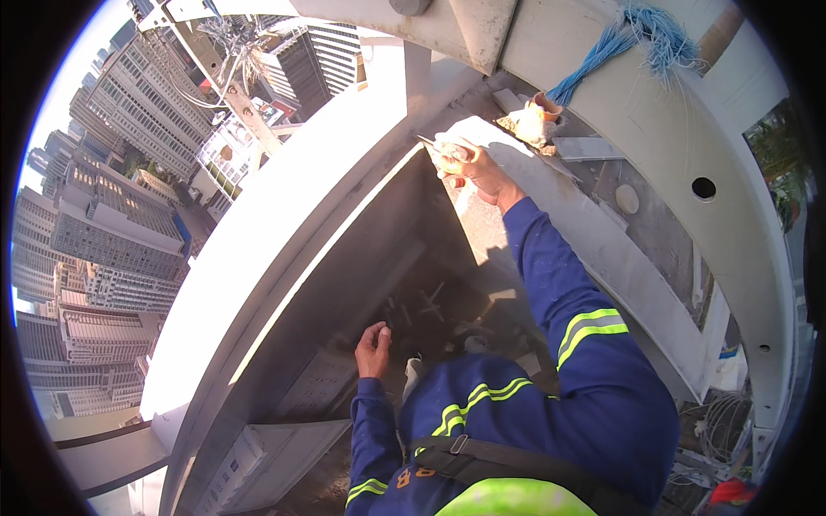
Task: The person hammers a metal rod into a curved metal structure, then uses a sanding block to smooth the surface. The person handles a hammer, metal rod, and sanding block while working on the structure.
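Our right hand (pixel 471 168) grips a putty knife (pixel 439 146) on the half-coated far white panel (pixel 551 202); left hand (pixel 372 344) hangs curled, empty.

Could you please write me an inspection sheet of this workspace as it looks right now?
Surface: sloped white panel, dusty, sunlit, high above the ground.
Job's things: thin tool pinched in the right hand against the panel edge.
Clutter: crumpled rag, small round disc, loose white strips.
Hands: right hand closed on the tool; left hand low in the dark recess, fingers curled, whether it holds anything cannot be told.
Cables: blue wire bundle draped over the curved white beam; grey wires lower right.
Surroundings: high-rise buildings far below.
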The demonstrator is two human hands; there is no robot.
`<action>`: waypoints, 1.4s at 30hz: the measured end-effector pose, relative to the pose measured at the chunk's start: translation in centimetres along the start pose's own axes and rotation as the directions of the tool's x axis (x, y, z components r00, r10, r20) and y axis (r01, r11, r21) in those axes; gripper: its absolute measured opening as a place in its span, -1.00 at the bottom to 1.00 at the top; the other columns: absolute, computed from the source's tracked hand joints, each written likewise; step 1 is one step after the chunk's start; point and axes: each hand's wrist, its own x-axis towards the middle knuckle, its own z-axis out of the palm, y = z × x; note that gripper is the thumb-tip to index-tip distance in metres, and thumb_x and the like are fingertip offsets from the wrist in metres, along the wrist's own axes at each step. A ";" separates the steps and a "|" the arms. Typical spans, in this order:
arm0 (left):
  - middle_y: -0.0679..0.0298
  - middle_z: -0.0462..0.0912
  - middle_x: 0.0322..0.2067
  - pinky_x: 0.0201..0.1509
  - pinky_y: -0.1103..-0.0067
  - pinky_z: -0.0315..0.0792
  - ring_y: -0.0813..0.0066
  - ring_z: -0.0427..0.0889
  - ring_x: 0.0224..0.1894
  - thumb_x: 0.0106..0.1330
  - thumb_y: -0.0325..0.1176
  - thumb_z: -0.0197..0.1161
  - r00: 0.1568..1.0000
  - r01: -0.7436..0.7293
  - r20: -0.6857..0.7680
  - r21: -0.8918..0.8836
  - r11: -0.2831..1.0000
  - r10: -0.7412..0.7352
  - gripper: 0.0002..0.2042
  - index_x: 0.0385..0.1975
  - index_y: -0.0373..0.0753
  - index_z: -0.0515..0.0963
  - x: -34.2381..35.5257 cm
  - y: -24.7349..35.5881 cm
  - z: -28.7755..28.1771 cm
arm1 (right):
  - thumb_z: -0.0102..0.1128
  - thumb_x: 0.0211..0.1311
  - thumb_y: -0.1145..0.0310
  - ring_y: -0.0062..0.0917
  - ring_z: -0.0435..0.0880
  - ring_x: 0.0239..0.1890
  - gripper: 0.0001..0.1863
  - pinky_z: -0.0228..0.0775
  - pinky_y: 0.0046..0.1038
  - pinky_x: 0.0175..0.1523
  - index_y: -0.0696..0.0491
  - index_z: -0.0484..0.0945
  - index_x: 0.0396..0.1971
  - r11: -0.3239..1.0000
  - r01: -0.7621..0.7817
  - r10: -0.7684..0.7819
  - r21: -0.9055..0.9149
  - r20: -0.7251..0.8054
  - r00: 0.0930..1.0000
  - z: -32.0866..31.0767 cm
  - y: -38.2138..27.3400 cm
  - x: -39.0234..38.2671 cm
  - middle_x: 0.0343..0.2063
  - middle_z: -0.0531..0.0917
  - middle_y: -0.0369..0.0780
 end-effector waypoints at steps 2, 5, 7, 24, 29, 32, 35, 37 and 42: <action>0.24 0.76 -0.24 -0.09 0.57 0.58 0.55 0.69 -0.26 0.51 -0.14 0.30 0.951 -0.309 0.049 0.086 0.947 0.305 -0.63 0.03 -0.36 0.66 4.0 8.8 -0.6 | 0.47 0.28 0.08 -0.68 0.61 -0.31 -0.48 0.41 -0.57 -0.36 0.07 0.61 0.10 0.998 -0.042 0.042 0.046 0.010 0.999 -0.9 -0.2 -0.5 -0.24 0.63 -0.30; 0.11 0.78 -0.22 -0.09 0.45 0.64 0.23 0.81 -0.21 0.49 -0.23 0.31 0.779 -0.627 0.180 0.229 0.745 0.600 -0.75 -0.04 -0.27 0.69 10.6 20.9 -0.9 | 0.31 0.36 0.24 -0.68 0.61 -0.45 -0.68 0.33 -0.57 -0.49 0.04 0.58 0.02 0.940 -0.243 0.206 -0.238 -0.171 0.964 -2.2 -0.4 -0.5 -0.39 0.62 -0.34; 0.12 0.77 -0.23 -0.09 0.38 0.63 0.18 0.78 -0.19 0.46 -0.25 0.29 0.671 -0.736 0.262 0.348 0.581 0.693 -0.79 -0.10 -0.23 0.69 14.8 27.1 0.1 | 0.29 0.30 0.29 -0.64 0.52 -0.60 -0.74 0.26 -0.51 -0.58 0.09 0.59 -0.10 0.873 -0.279 0.123 -0.401 -0.372 0.920 -2.9 -0.4 0.1 -0.44 0.59 -0.33; 0.54 0.79 -0.08 0.50 0.21 0.01 0.34 0.43 0.33 0.37 -0.19 0.20 0.496 -0.473 0.823 0.523 -0.709 0.276 -0.78 -0.22 0.14 0.83 38.7 35.2 20.5 | 0.25 0.36 0.15 -0.06 0.68 0.17 -0.56 0.49 -0.18 0.26 -0.04 0.65 0.19 0.476 0.110 -0.238 -0.873 -0.007 0.971 -6.5 1.4 4.8 0.07 0.72 0.01; 0.53 0.79 -0.11 0.51 0.24 0.06 0.33 0.42 0.33 0.30 -0.20 0.25 0.455 -0.520 0.869 0.437 -0.734 0.194 -0.81 -0.28 0.12 0.82 40.4 35.0 21.1 | 0.20 0.39 0.10 0.03 0.67 0.09 -0.59 0.49 -0.04 0.21 -0.14 0.65 0.17 0.333 0.083 -0.207 -0.939 0.013 0.978 -6.3 0.4 4.2 -0.02 0.74 0.03; 0.52 0.78 -0.15 0.47 0.30 0.14 0.33 0.44 0.31 0.25 -0.22 0.27 0.401 -0.563 0.885 0.442 -0.699 0.237 -0.83 -0.33 0.10 0.81 41.1 34.5 20.6 | 0.19 0.41 0.12 0.05 0.68 0.05 -0.61 0.51 0.00 0.15 -0.19 0.66 0.17 0.323 0.145 -0.266 -0.935 0.057 0.962 -5.8 -0.1 3.6 -0.05 0.74 0.04; 0.51 0.78 -0.20 0.43 0.36 0.22 0.33 0.46 0.28 0.21 -0.23 0.28 0.364 -0.589 0.892 0.443 -0.676 0.267 -0.86 -0.38 0.08 0.80 42.1 33.5 20.0 | 0.12 0.45 0.11 0.07 0.70 0.00 -0.65 0.53 0.01 0.10 -0.21 0.66 0.15 0.264 0.145 -0.252 -0.954 0.077 0.965 -5.1 -0.6 3.0 -0.10 0.74 0.03; 0.51 0.78 -0.23 0.40 0.40 0.27 0.34 0.47 0.26 0.18 -0.24 0.29 0.335 -0.597 0.898 0.436 -0.673 0.285 -0.87 -0.41 0.06 0.80 42.5 32.7 19.9 | 0.08 0.47 0.12 0.08 0.70 -0.02 -0.67 0.53 0.01 0.09 -0.22 0.67 0.12 0.184 0.169 -0.291 -0.968 0.111 0.950 -4.9 -0.7 2.8 -0.14 0.75 0.03; 0.46 0.78 -0.28 0.29 0.44 0.40 0.32 0.54 0.18 0.15 -0.26 0.31 0.278 -0.615 0.912 0.409 -0.674 0.301 -0.88 -0.45 0.02 0.79 43.0 32.1 19.6 | 0.04 0.46 0.14 0.07 0.71 -0.05 -0.69 0.53 0.04 0.08 -0.22 0.68 0.06 0.074 0.023 -0.086 -0.997 0.017 0.996 -6.2 -0.4 4.1 -0.20 0.76 0.03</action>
